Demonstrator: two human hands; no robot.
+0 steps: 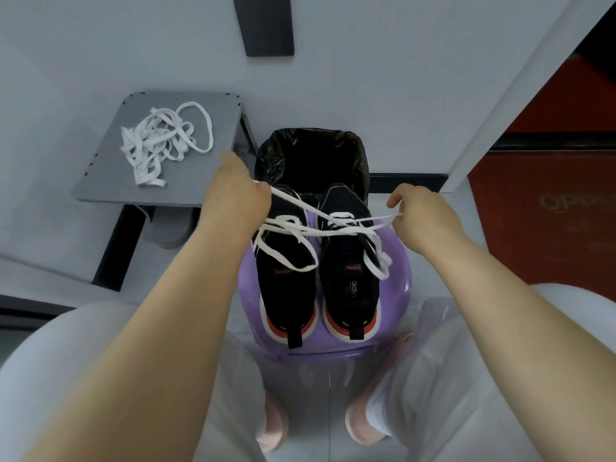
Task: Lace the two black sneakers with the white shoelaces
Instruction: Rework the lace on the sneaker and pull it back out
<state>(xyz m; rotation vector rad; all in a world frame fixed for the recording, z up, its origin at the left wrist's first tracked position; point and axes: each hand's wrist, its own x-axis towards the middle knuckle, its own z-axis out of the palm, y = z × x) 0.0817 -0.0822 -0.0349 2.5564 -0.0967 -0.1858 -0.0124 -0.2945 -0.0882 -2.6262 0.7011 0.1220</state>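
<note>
Two black sneakers with red-and-white heels stand side by side on a purple stool, toes pointing away from me: the left sneaker and the right sneaker. A white shoelace is stretched across both shoes, with loose loops lying over their tongues. My left hand is closed on the lace's left end above the left shoe's toe. My right hand pinches the other end to the right of the right shoe. A tangled pile of white laces lies on a grey side table at the left.
A bin lined with a black bag stands just behind the stool. A white wall panel and a red surface are at the right. My knees in light trousers and pink slippers frame the stool below.
</note>
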